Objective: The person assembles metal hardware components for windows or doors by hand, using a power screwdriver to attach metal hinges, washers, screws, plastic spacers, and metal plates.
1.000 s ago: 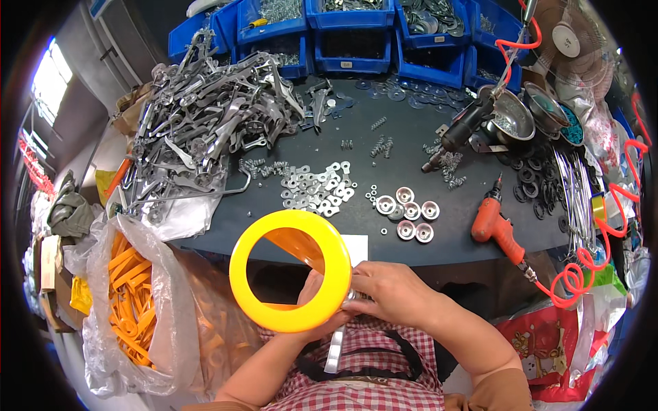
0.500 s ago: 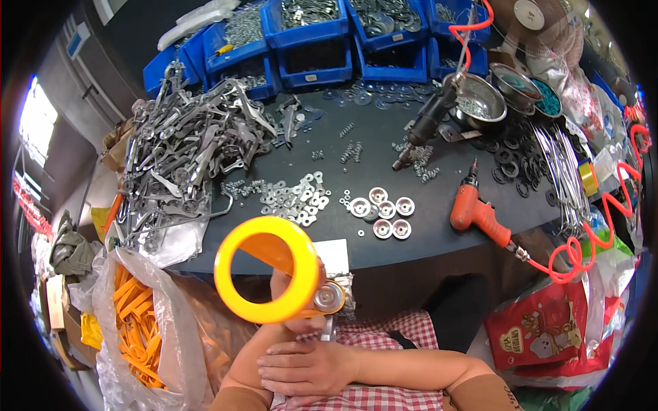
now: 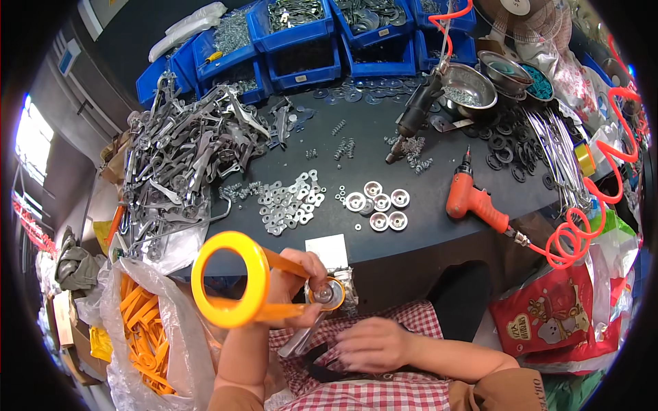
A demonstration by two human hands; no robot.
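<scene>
My left hand [image 3: 296, 270] is closed round an orange plastic frame [image 3: 232, 312], a large ring with two arms reaching back to a smaller round end. Inside that end sits a silver metal disc [image 3: 325, 293], close against a small fixture [image 3: 348, 291] at the table's front edge. A metal lever-like piece [image 3: 300, 339] slants down from the disc, beside my wrist. My right hand [image 3: 373, 344], slightly blurred, hovers over my checked apron [image 3: 397, 397]. Its fingers are loosely stretched to the left, holding nothing visible.
An orange power screwdriver [image 3: 473, 202] lies right on the table; a dark one [image 3: 418, 113] hangs behind it. Metal wheels [image 3: 399, 198], link plates [image 3: 291, 202], and a heap of metal levers [image 3: 199, 137] lie around. Blue bins [image 3: 301, 72] line the back. A bag [image 3: 123, 342] holds orange strips.
The orange ring has swung left and tilted, showing both arms. My right hand has come off my left forearm and moved right. The view has shifted slightly.
</scene>
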